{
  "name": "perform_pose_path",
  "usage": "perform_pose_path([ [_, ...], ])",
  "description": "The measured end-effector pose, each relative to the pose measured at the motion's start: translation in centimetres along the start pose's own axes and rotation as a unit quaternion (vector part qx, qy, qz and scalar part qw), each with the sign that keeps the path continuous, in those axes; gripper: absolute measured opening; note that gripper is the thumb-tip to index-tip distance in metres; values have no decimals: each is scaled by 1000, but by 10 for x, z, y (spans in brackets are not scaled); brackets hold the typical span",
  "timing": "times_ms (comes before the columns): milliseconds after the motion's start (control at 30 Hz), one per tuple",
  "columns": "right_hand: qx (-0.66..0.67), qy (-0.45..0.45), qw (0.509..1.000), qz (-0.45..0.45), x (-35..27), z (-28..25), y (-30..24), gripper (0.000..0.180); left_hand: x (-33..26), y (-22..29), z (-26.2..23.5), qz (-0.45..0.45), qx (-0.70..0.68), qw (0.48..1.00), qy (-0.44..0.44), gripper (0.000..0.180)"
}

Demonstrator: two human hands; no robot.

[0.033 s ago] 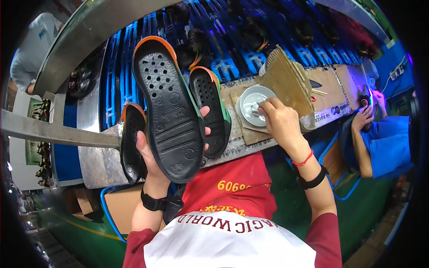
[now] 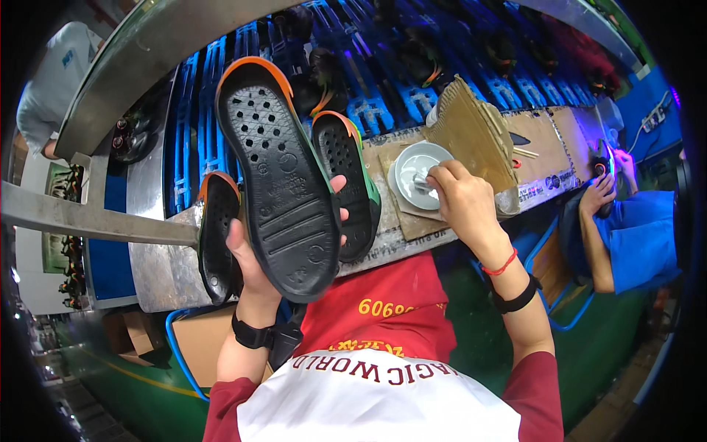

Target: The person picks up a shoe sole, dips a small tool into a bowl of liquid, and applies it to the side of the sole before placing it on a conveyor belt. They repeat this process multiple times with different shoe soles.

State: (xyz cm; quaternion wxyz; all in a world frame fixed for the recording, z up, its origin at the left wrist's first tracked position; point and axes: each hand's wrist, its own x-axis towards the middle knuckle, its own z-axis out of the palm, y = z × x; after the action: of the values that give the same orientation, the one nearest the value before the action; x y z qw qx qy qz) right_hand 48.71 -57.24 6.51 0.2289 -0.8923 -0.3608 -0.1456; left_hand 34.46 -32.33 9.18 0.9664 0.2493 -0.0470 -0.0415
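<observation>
A black shoe sole (image 2: pixel 283 184) with an orange and green rim lies across my left hand (image 2: pixel 254 258), its perforated inner side facing up. My left fingers wrap around its edges. Another such sole (image 2: pixel 342 166) rests on the bench to its right, and a third sole (image 2: pixel 219 243) stands to its left, partly hidden. My right hand (image 2: pixel 468 202) pinches over a small white bowl (image 2: pixel 403 163); a small pale thing shows at the fingertips inside the bowl, too small and blurred to name.
Folded cardboard (image 2: pixel 471 121) stands behind the bowl, with thin sticks (image 2: pixel 526 152) beside it. A blue conveyor (image 2: pixel 368 110) carrying dark shoes runs along the far side. A metal bar (image 2: pixel 96 217) crosses at left. A co-worker in blue (image 2: pixel 641 243) works at right.
The sole in my left hand has tipped very slightly to the left at its far end. My right hand stays over the bowl.
</observation>
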Motion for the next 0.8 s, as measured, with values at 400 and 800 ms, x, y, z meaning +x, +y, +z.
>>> perform_pose_path([
  [400, 209, 66, 973, -68, 2, -32, -22, 13, 6, 15, 9, 138, 825, 546, -55, 140],
  [800, 238, 11, 967, -95, -10, -27, -45, 14, 25, -24, -19, 272, 510, 816, 8, 29],
])
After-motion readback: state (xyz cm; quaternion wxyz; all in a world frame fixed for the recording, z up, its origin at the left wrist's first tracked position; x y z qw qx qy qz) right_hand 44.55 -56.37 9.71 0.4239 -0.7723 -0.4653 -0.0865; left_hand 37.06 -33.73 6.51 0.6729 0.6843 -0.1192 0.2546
